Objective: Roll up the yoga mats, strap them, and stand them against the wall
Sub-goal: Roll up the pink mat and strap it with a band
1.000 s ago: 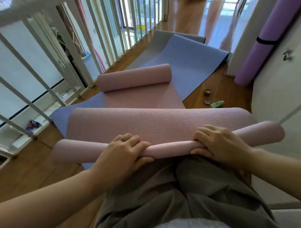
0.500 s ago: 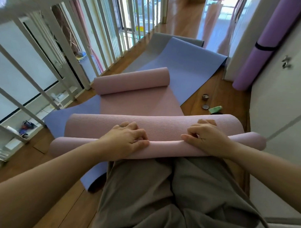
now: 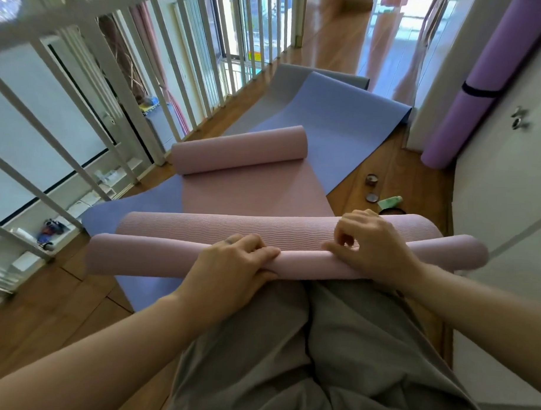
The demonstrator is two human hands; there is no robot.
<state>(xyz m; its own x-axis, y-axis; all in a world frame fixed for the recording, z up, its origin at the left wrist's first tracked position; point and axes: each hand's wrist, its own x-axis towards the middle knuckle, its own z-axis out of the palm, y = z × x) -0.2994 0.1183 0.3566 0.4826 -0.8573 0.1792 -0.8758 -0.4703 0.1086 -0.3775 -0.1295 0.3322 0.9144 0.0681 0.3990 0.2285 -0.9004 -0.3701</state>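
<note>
Done: one purple mat (image 3: 469,92), rolled, banded with a dark strap (image 3: 478,90), leaning upright against the white wall (image 3: 509,188) at far right. In progress: pink mat (image 3: 251,198), lying across the blue mat (image 3: 336,127) on the wooden floor (image 3: 387,166); near end wound into a thin roll (image 3: 144,255) just ahead of the knees, far end curled into a fatter roll of its own (image 3: 240,148). Left hand (image 3: 230,264) draped over the thin roll, fingers curled down onto it, pressing rather than closed around; right hand (image 3: 372,242) likewise on top, fingertips pinching at the ribbed layer just beyond. Left to do: finishing and strapping the pink roll, then the blue mat and the grey mat (image 3: 286,79) beneath it, both flat; standing of all three. Small tins (image 3: 371,187) and a green tube (image 3: 390,203) loose on the floor beside the mats. Against half a second ago: roll slightly thicker, hands shifted a little forward along the mat, right hand now raised onto fingertips instead of lying flat; view tipped lower.
</note>
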